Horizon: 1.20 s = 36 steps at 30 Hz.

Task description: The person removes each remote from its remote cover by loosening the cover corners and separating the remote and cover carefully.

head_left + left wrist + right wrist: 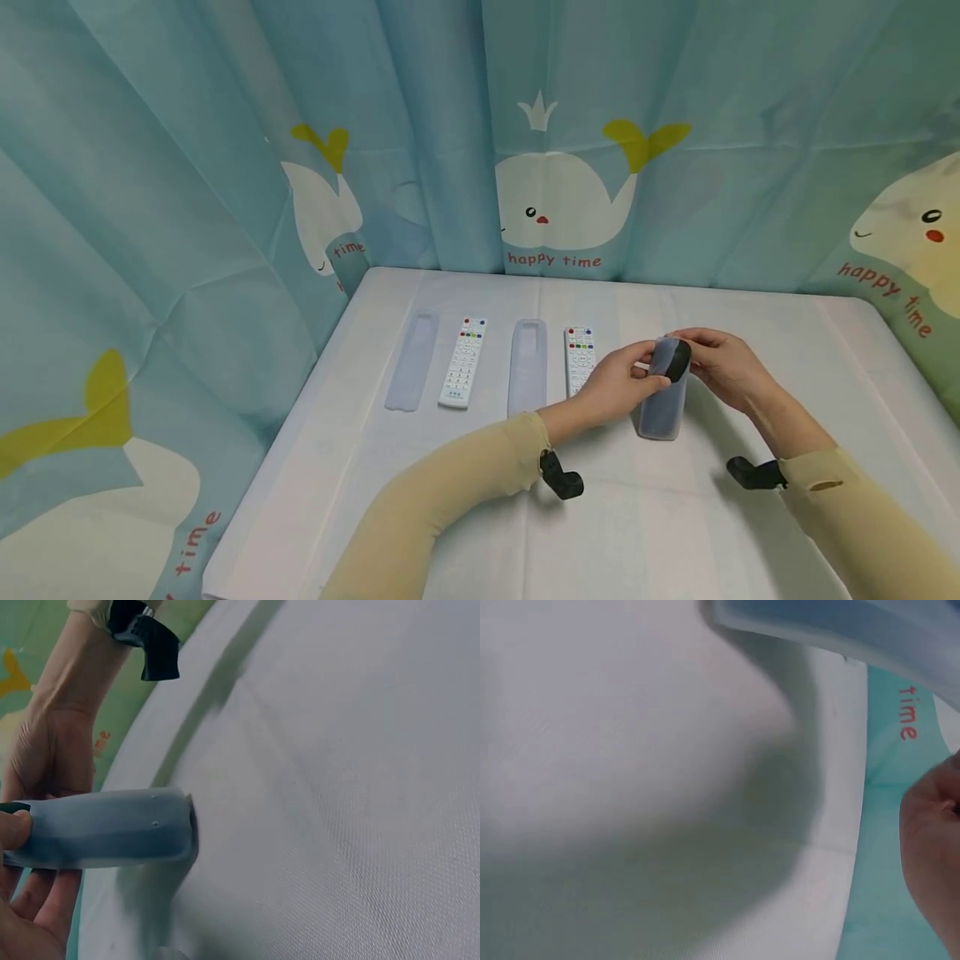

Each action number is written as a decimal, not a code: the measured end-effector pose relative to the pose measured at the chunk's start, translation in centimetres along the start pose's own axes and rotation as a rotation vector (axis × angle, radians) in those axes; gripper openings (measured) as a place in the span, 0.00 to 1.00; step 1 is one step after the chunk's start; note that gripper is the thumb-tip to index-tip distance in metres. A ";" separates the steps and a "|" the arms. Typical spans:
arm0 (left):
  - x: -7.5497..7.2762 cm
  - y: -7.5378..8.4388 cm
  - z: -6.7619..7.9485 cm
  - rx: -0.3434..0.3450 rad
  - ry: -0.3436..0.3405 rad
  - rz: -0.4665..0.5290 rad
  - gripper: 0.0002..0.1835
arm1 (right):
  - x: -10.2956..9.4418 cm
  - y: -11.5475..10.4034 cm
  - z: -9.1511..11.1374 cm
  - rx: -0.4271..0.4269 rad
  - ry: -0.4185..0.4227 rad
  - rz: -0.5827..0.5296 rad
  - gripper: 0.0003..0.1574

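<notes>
In the head view, a translucent remote control cover [662,417] stands tilted at the right of the table, with the rounded end of a black remote control [679,362] showing at its top. The rest of that remote looks dark through the cover. My left hand [617,385] pinches the cover and remote from the left side, thumb in front. At the top right edge, my right hand [726,363] pinches the cover's mouth with its fingertips. The left wrist view shows the covered remote [112,829] sideways between both hands. Its lower end [832,634] crosses the top of the right wrist view.
Left of the hands, a white remote [581,354] is partly hidden by the left hand. Further left on the white table [480,483] lie a translucent cover [528,371], another white remote [462,367] and another cover [412,367]. A blue whale-print curtain [442,167] hangs behind.
</notes>
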State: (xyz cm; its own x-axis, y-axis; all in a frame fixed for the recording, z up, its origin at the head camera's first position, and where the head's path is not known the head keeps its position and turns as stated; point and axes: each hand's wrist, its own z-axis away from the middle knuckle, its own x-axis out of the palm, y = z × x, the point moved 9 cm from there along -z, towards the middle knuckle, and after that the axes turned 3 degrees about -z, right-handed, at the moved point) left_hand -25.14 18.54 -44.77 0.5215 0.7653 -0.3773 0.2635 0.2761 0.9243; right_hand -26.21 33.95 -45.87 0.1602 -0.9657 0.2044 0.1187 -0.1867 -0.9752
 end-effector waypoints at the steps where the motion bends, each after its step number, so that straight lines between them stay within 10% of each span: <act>1: -0.1 0.0 0.0 -0.005 0.006 -0.005 0.29 | 0.0 0.1 -0.1 0.010 -0.011 -0.036 0.13; 25: -0.4 0.1 0.2 -0.071 0.053 -0.085 0.29 | 0.4 -1.6 2.2 -0.060 -0.152 -0.153 0.20; 36: -0.5 0.2 0.1 -0.078 0.058 -0.090 0.30 | 0.5 -1.8 3.0 -0.021 0.014 0.384 0.20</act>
State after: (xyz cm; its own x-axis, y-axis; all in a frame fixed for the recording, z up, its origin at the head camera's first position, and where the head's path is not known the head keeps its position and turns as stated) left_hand -25.26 18.13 -44.42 0.4501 0.7672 -0.4569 0.2422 0.3876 0.8894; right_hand -23.43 34.37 -43.80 0.1759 -0.9683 -0.1772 0.0321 0.1856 -0.9821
